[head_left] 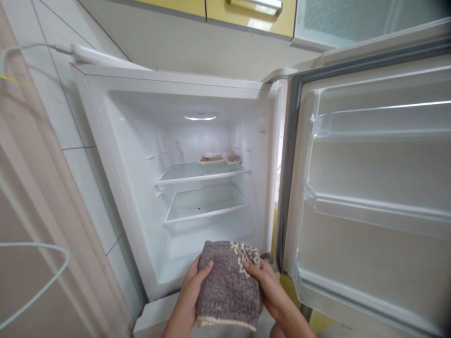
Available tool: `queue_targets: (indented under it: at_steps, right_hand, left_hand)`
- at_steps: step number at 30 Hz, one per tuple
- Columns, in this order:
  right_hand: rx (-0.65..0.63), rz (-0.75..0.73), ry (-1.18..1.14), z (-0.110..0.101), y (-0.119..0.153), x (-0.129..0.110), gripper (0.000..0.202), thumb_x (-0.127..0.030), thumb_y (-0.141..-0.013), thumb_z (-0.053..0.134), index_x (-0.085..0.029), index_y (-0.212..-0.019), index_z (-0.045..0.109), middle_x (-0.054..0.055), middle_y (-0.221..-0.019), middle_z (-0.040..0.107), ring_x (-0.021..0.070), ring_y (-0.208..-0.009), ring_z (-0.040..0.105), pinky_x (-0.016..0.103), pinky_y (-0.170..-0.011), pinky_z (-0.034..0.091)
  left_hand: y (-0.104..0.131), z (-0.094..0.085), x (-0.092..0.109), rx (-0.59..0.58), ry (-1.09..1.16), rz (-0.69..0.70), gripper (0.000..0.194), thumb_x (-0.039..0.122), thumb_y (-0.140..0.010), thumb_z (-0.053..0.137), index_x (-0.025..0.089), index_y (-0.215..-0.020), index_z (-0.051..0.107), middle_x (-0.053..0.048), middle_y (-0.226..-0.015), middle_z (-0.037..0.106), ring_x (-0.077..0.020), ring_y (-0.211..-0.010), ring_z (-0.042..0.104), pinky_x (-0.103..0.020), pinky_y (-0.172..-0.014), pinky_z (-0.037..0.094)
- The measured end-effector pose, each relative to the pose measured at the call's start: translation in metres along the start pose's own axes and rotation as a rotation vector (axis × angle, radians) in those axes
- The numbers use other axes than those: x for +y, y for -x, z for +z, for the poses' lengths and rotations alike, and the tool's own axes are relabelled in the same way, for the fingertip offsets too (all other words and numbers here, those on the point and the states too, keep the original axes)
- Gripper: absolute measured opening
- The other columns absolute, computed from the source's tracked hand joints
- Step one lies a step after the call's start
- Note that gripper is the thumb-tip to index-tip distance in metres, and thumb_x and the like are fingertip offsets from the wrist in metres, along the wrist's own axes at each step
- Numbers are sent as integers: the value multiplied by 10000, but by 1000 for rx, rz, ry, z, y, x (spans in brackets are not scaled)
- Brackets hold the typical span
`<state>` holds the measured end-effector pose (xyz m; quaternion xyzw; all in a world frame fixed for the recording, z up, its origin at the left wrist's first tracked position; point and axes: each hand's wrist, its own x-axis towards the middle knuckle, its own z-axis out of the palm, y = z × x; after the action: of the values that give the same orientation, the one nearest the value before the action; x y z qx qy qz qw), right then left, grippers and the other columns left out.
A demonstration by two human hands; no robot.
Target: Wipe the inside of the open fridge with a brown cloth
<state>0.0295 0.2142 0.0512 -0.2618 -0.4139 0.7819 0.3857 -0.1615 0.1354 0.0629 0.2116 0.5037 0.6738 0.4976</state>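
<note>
A folded grey-brown cloth (229, 286) with a cream pattern at its upper right corner and a cream lower edge is held up at the bottom middle. My left hand (197, 279) grips its left side, thumb on top and fingers hidden beneath. On the opposite side my right hand (262, 281) is closed on the cloth, its thumb over the patterned corner. Just beyond both hands stands a white fridge (123, 188) with its door (380, 173) swung out to the right. Inside are an upper glass shelf (183, 172) and a lower one (190, 204).
Wrapped food packs (212, 158) sit at the back of the upper shelf. Clear door racks (369, 211) line the open door. Yellow cabinets (250, 23) hang above. A pale cable (38, 281) loops at the left, near a wooden frame (35, 141).
</note>
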Motion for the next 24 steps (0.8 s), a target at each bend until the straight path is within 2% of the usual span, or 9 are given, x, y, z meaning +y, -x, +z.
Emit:
queue_targets:
  at_steps: [3,6,10,13,16,18,19,21,24]
  right_hand:
    - [13,12,-19,-2,-4,6,487,-462,-709,824,-174,-1078,690,81,-980,799,267,-961,734,386,-919,525]
    - [23,27,7,-6,-18,10,480,-492,-711,800,-184,-1061,685,73,-970,799,265,-939,736,387,-906,529]
    - [13,49,169,-6,-56,8,473,-495,-711,741,-163,-1041,676,89,-933,795,263,-895,737,384,-902,532]
    - [46,-69,462,2,-96,0,451,-467,-789,600,-172,-1125,659,98,-1032,786,246,-939,731,374,-902,546]
    - [152,-209,749,15,-134,-2,444,-378,-837,509,-192,-1216,646,115,-1175,750,260,-1097,687,405,-994,516]
    - [198,-249,844,23,-150,4,470,-308,-837,501,-190,-1272,637,138,-1243,721,297,-1247,610,476,-1132,405]
    - [210,-272,891,27,-154,10,489,-279,-838,496,-189,-1300,630,145,-1280,703,310,-1318,558,501,-1188,332]
    - [207,-312,966,34,-158,24,517,-252,-841,497,-190,-1339,620,147,-1372,653,319,-1422,457,503,-1245,231]
    - [106,-348,1157,42,-155,47,531,-314,-880,507,-185,-1387,597,142,-1528,528,334,-1503,344,509,-1259,203]
  left_hand:
    - [3,-9,-16,-15,37,-97,542,400,-739,786,235,-1233,635,-95,-1252,748,-276,-1170,700,-397,-1026,543]
    - [3,-18,-26,34,35,-95,628,354,-712,798,250,-1295,590,-93,-1319,714,-285,-1197,685,-405,-1051,530]
    - [-10,-22,-15,44,21,-30,812,306,-687,803,306,-1422,457,-81,-1348,689,-269,-1181,690,-401,-1065,513]
    - [-35,-22,0,73,-75,64,824,340,-731,744,322,-1469,377,-90,-1301,699,-272,-1132,707,-426,-1022,531]
    - [-71,-30,2,183,-310,229,776,346,-768,664,231,-1473,359,-146,-1279,690,-297,-1146,693,-466,-1038,517]
    - [-95,-42,-5,265,-601,356,734,248,-725,653,148,-1417,428,-187,-1328,657,-298,-1237,641,-453,-1126,449]
    - [-105,-49,-10,292,-766,420,686,200,-705,636,145,-1371,482,-185,-1349,645,-293,-1297,600,-448,-1165,410]
    - [-118,-65,-19,301,-1020,500,537,153,-707,589,141,-1243,587,-183,-1307,666,-288,-1303,593,-449,-1177,395]
    - [-124,-88,-24,276,-1134,532,352,152,-758,532,157,-1084,662,-155,-1194,717,-265,-1204,651,-441,-1133,444]
